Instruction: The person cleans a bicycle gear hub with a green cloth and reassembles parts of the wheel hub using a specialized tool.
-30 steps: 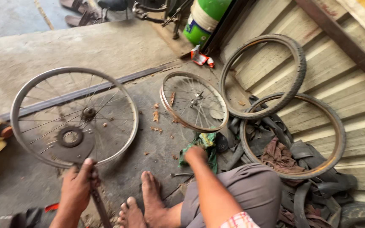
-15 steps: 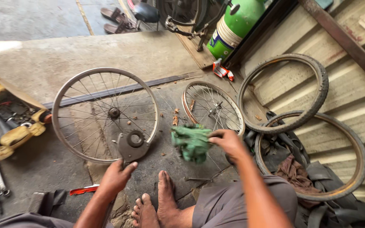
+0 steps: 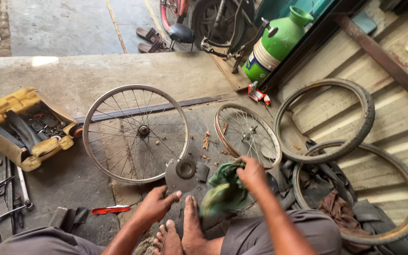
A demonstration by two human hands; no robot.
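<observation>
My right hand (image 3: 251, 174) grips a crumpled green rag (image 3: 225, 191) lifted above the concrete floor. My left hand (image 3: 156, 206) hangs open just in front of a flat grey metal plate with a dark ring on it (image 3: 181, 172), its fingertips near the plate's lower edge. My bare feet (image 3: 181, 231) rest between the two hands. A large spoked bicycle wheel (image 3: 135, 133) lies flat beyond the plate. A smaller spoked wheel (image 3: 247, 134) lies behind my right hand.
Two worn tyres (image 3: 329, 123) and old tubes pile up at the right against corrugated sheet. A cut yellow container of parts (image 3: 20, 127) and several spanners (image 3: 1, 186) lie at the left. A green gas cylinder (image 3: 277, 42) and a bicycle stand at the back.
My right hand has picked the green rag off the floor and drawn it toward me. My left hand let go of a thin rod and moved close to the metal plate. The view shifted.
</observation>
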